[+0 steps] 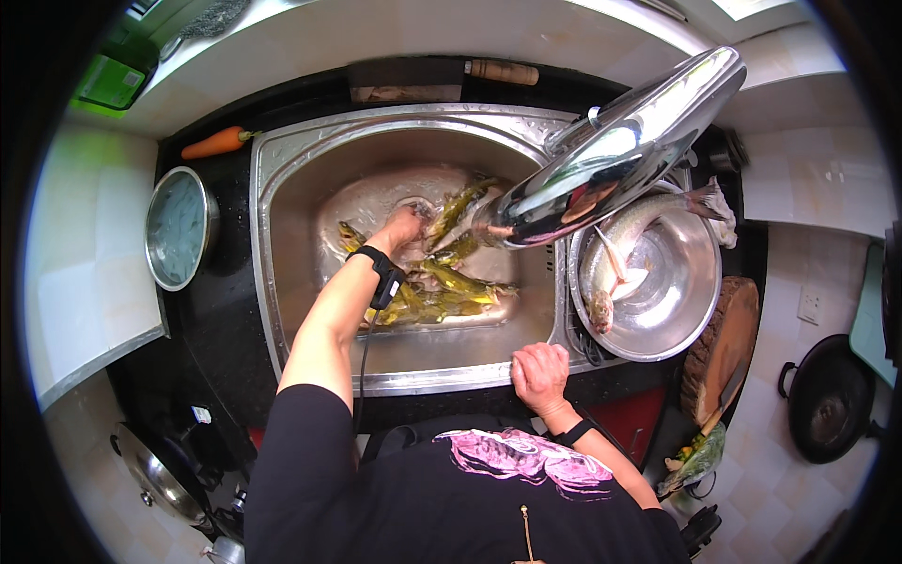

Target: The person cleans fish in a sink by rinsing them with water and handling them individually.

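My left hand reaches into the stainless steel sink, over its wet floor near the drain. Its fingertips are hard to make out, so whether they hold anything is unclear. Several yellow-green fish lie around it in the basin, some in shallow water. My right hand, loosely curled, rests on the sink's front rim with nothing seen in it. A large chrome faucet slants over the basin's right side. Right of the sink, a silvery fish lies across a steel bowl, its tail over the rim.
A steel bowl of pale pieces in liquid and a carrot are at the left. A wooden-handled cleaver lies behind the sink. A thick wooden chopping board stands at the right, with a black wok beyond.
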Motion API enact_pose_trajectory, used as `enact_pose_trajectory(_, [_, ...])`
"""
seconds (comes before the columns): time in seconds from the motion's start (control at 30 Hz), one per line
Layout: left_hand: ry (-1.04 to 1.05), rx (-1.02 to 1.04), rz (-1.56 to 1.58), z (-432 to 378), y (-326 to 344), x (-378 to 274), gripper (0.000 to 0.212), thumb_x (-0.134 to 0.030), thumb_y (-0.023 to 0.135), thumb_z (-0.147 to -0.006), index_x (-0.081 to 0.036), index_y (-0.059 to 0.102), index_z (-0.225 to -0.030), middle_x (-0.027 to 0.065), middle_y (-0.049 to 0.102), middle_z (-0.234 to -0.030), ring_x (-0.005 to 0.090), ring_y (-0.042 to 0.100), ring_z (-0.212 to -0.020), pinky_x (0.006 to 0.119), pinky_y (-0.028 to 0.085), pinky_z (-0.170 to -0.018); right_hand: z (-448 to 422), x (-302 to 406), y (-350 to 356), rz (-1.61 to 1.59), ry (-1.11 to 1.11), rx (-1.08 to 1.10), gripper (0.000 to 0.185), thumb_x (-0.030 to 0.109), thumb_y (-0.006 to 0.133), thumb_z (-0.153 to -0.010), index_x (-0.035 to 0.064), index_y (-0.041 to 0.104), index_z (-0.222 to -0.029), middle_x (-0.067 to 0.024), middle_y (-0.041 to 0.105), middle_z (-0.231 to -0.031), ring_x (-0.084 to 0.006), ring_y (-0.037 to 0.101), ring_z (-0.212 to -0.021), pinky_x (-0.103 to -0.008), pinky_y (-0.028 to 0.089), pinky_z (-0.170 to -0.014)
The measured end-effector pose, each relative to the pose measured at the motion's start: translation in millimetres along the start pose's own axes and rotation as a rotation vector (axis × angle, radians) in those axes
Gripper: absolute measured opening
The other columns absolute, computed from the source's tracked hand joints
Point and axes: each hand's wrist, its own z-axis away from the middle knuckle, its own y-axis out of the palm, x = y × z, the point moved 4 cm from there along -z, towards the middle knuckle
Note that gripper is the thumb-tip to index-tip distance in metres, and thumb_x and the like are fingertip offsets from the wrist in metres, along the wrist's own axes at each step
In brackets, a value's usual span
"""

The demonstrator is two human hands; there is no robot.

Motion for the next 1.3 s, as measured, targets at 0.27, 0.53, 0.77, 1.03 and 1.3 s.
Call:
enact_pose_trajectory(0.27, [-0.121, 0.192, -0.182, 9.3, 2.3, -27.8, 0.028, -0.017, 0.053, -0.079, 0.000, 0.062, -0.100, 0.0201, 0.059, -0.104, 0.0311, 0.057, -0.100, 0.037, 0.044, -0.084, 0.5, 0.2, 0.4, -0.005, 0.010, 0.034, 0.016, 0.009, 0.064, -0.068, 0.0091, 0.059, -0.083, -0.0037, 0.057, -0.079, -0.0212, 0.056, -0.077, -0.0371, 0.037, -0.074])
enact_pose_trajectory(0.53, [-0.114, 0.282, -0.242, 19.1, 4.3, -37.7, 0.031, -0.015, 0.052, -0.077, 0.000, 0.061, -0.103, 0.0221, 0.056, -0.110, 0.0329, 0.053, -0.105, 0.037, 0.042, -0.089, -2.1, 0.1, 0.1, 0.011, 0.002, 0.032, 0.017, 0.008, 0.065, -0.067, 0.0090, 0.059, -0.082, -0.0037, 0.057, -0.079, -0.0212, 0.056, -0.077, -0.0368, 0.037, -0.074])
enact_pose_trajectory(0.77, [-0.120, 0.298, -0.349, 18.9, 7.0, -43.2, 0.034, -0.012, 0.051, -0.075, 0.001, 0.061, -0.105, 0.0238, 0.052, -0.116, 0.0344, 0.050, -0.110, 0.037, 0.040, -0.093, -0.8, -1.0, 0.7, 0.012, 0.005, 0.041, 0.015, 0.010, 0.064, -0.068, 0.0084, 0.059, -0.082, -0.0040, 0.057, -0.080, -0.0211, 0.056, -0.078, -0.0367, 0.037, -0.075])
enact_pose_trajectory(1.03, [-0.053, 0.290, -0.515, 16.1, 7.3, -34.6, 0.034, -0.013, 0.051, -0.076, -0.001, 0.062, -0.105, 0.0243, 0.052, -0.117, 0.0345, 0.050, -0.112, 0.037, 0.041, -0.092, -1.5, -0.3, -0.2, 0.017, 0.014, 0.034, 0.014, 0.012, 0.064, -0.068, 0.0082, 0.059, -0.081, -0.0040, 0.057, -0.081, -0.0206, 0.057, -0.079, -0.0364, 0.037, -0.076])
enact_pose_trajectory(1.3, [0.676, -0.340, -0.723, 57.9, -37.0, -109.0, 0.028, -0.011, 0.047, -0.080, -0.002, 0.064, -0.100, 0.0177, 0.058, -0.112, 0.0303, 0.056, -0.105, 0.038, 0.045, -0.086, -0.3, -1.9, 0.5, 0.021, 0.021, 0.043, 0.015, 0.012, 0.064, -0.067, 0.0083, 0.060, -0.081, -0.0039, 0.058, -0.081, -0.0207, 0.057, -0.079, -0.0365, 0.037, -0.076])
